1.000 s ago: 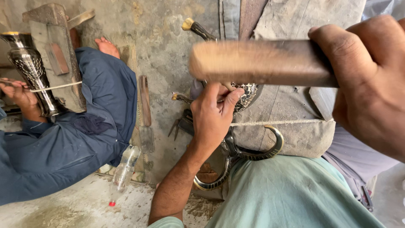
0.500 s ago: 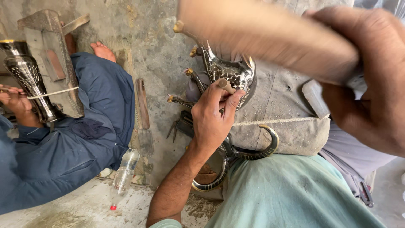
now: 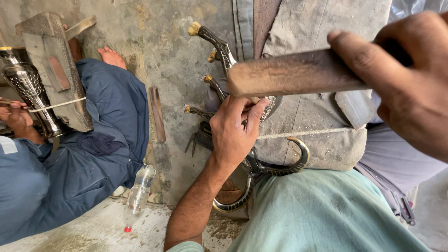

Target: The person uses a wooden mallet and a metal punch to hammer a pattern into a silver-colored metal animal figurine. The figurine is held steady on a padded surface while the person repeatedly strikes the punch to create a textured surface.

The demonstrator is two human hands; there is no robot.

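My left hand (image 3: 233,133) grips a dark ornate metal vessel (image 3: 261,163) with curved handles and a spout, pressing it against a grey padded block (image 3: 317,135) in my lap. My right hand (image 3: 410,84) is raised close to the camera and holds a wooden mallet (image 3: 294,72) by its handle. The mallet head hovers just above my left hand and the vessel. Brass-tipped curved spouts (image 3: 210,37) stick out beyond the vessel.
On the left sits a person in blue clothes (image 3: 84,158), one hand (image 3: 18,119) on an embossed metal vase (image 3: 28,88) against a wooden block (image 3: 56,70). A plastic bottle (image 3: 137,193) and a flat wooden tool (image 3: 156,114) lie on the concrete floor.
The mallet swung up and across: it blurred high over the vessel half a second ago and now sits level again just above my left hand. My left hand kept its grip.
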